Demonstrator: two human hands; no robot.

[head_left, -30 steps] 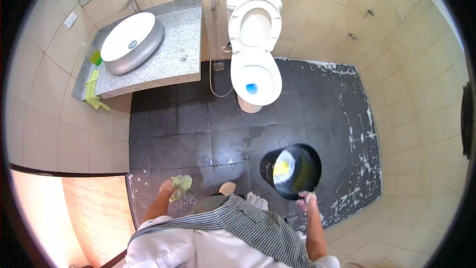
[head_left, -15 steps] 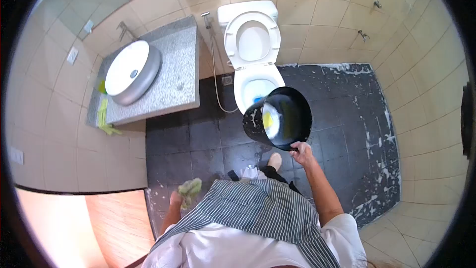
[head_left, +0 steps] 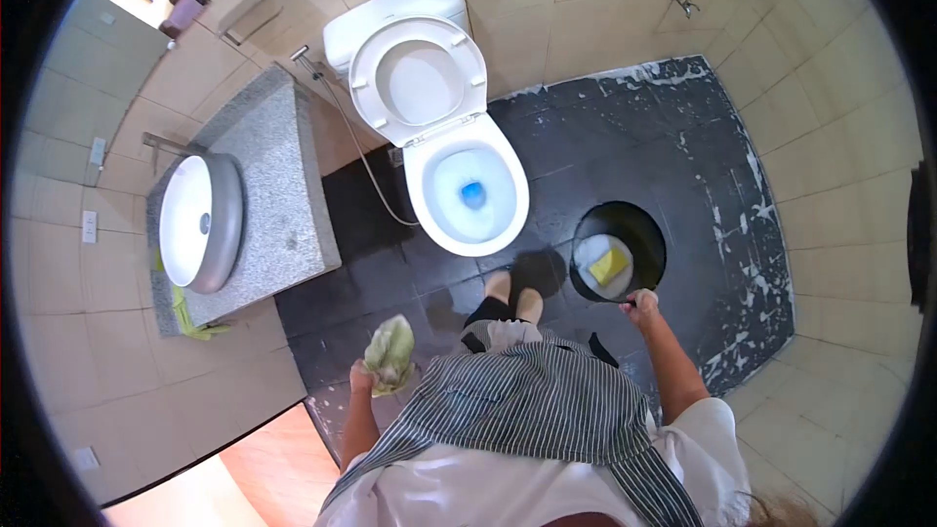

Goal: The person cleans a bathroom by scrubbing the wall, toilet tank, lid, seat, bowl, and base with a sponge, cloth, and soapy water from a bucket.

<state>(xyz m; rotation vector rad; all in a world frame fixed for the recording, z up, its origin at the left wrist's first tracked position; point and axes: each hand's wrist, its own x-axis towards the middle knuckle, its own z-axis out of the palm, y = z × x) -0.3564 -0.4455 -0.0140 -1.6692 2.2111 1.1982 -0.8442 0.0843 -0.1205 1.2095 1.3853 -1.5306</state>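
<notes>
My right hand (head_left: 640, 305) grips the near rim of a black bucket (head_left: 649, 234). Inside the bucket a yellow sponge (head_left: 609, 267) sits with whitish suds; whether the bucket touches the floor I cannot tell. Down at my left side, my left hand (head_left: 362, 377) is closed on a pale green cloth (head_left: 388, 353), which sticks up and hangs beyond the fingers. In front of me is a white toilet (head_left: 415, 171), its lid and seat raised, with blue at the bottom of the bowl.
A grey stone counter (head_left: 278, 190) with a round basin (head_left: 195, 220) juts out at left, green gloves (head_left: 185, 317) at its edge. A hose sprayer (head_left: 303, 57) hangs beside the toilet. White foam marks the dark tiled floor (head_left: 547, 146) at right, below a wall tap (head_left: 685, 6).
The bucket has gone from tilted by the toilet bowl to more upright, farther right and lower. The cloth in my left hand has come up and forward. My view has turned.
</notes>
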